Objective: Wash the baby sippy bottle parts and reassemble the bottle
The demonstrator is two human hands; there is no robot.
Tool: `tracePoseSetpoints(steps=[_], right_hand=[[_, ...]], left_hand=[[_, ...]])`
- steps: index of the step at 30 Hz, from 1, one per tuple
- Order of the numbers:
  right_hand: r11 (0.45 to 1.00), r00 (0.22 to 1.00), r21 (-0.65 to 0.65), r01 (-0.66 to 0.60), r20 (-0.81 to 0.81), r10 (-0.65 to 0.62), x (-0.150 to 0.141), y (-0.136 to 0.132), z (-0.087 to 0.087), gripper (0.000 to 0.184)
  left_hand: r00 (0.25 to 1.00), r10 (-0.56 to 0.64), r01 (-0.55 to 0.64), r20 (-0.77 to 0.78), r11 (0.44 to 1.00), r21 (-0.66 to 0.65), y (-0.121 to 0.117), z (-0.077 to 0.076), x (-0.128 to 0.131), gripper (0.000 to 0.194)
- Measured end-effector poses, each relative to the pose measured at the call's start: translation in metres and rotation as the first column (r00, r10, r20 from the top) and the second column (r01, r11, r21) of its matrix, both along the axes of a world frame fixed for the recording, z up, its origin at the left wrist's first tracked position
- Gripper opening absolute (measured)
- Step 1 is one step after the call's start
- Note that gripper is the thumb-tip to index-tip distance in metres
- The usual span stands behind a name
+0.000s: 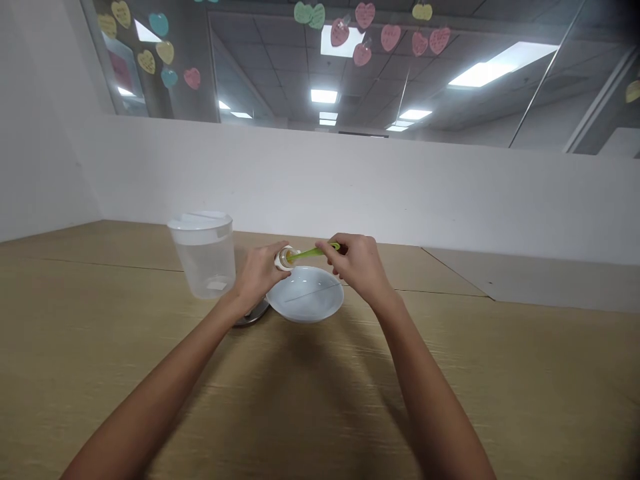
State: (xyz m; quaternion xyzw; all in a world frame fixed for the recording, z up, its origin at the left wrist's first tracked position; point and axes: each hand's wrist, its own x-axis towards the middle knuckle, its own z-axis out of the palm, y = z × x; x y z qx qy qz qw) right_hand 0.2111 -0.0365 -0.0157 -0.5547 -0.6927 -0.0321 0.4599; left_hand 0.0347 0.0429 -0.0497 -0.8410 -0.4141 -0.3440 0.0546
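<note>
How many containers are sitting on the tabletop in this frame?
2: a clear plastic pitcher at back left, and a white bowl to its right. A round metal piece, partly hidden by the left wrist, may be a third.

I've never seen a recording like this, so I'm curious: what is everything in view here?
small clear bottle with white collar: 1, clear and white, held in the left hand
slender green plastic-handled utensil: 1, bright green, held in the right hand, its end at the bottle's mouth
clear plastic lidded pitcher: 1, transparent, on the table, left of the hands
shallow white bowl: 1, white, on the table below the hands
round metal dish: 1, silver, partly under the left wrist
light wooden tabletop: 1, tan, beneath everything
paper hearts: many, pink, yellow and teal, on glass beyond the white wall
left hand: 1, gripping the bottle
right hand: 1, gripping the utensil
</note>
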Motion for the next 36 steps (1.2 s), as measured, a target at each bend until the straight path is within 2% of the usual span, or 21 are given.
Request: tracePoseSetpoints(steps=[4, 7, 9, 12, 15, 19, 23, 28, 31, 33, 35, 36], right_hand=[[0.999, 0.984, 0.003, -0.050, -0.170, 0.049, 0.000, -0.004, 0.002, 0.020], [0.991, 0.946, 0.034, -0.132, -0.295, 0.136, 0.001, -0.002, 0.001, 0.014], [0.984, 0.928, 0.051, -0.170, -0.327, 0.177, 0.002, -0.001, 0.000, 0.016], [0.983, 0.940, 0.035, -0.180, -0.289, 0.182, 0.002, -0.001, 0.001, 0.017], [0.988, 0.975, 0.052, -0.143, -0.165, 0.150, 0.000, -0.003, 0.001, 0.017], [0.983, 0.998, 0.181, -0.026, -0.052, 0.036, -0.002, -0.007, 0.002, 0.030], [0.972, 0.990, 0.221, 0.080, -0.135, -0.050, 0.001, -0.017, 0.008, 0.034], [0.951, 0.964, 0.269, 0.154, -0.253, -0.085, 0.011, -0.039, 0.023, 0.034], [0.909, 0.939, 0.353, 0.223, -0.328, -0.103, 0.025, -0.055, 0.029, 0.031], [0.836, 0.906, 0.450, 0.314, -0.406, -0.122, 0.038, -0.065, 0.032, 0.030], [0.735, 0.868, 0.544, 0.404, -0.482, -0.120, 0.052, -0.074, 0.033, 0.031], [0.727, 0.860, 0.549, 0.412, -0.498, -0.111, 0.057, -0.077, 0.034, 0.030]], left_hand=[[0.999, -0.014, 0.013, 0.040, 1.000, 0.018, -0.001, 0.000, 0.001, 0.044], [0.997, 0.000, -0.005, 0.074, 0.998, 0.066, -0.006, 0.001, 0.002, 0.049], [0.997, -0.004, -0.002, 0.081, 0.997, 0.081, -0.010, 0.002, 0.002, 0.051], [0.995, -0.045, 0.038, 0.089, 0.996, 0.082, -0.011, 0.003, 0.002, 0.051], [0.990, -0.064, 0.055, 0.125, 0.996, 0.074, -0.010, 0.003, 0.003, 0.049], [0.983, -0.072, 0.064, 0.170, 0.997, 0.049, -0.008, 0.004, 0.004, 0.050], [0.983, -0.051, 0.041, 0.173, 0.997, 0.062, -0.008, 0.006, 0.005, 0.050], [0.988, -0.016, 0.008, 0.157, 0.999, 0.052, -0.008, 0.011, 0.005, 0.052], [0.994, 0.035, -0.042, 0.103, 0.997, 0.070, -0.005, 0.011, 0.000, 0.050], [0.994, 0.060, -0.068, 0.089, 0.994, 0.087, -0.001, 0.010, -0.004, 0.047], [0.993, 0.068, -0.077, 0.099, 0.993, 0.089, 0.001, 0.009, -0.007, 0.045], [0.992, 0.063, -0.072, 0.105, 0.993, 0.088, 0.002, 0.008, -0.008, 0.045]])
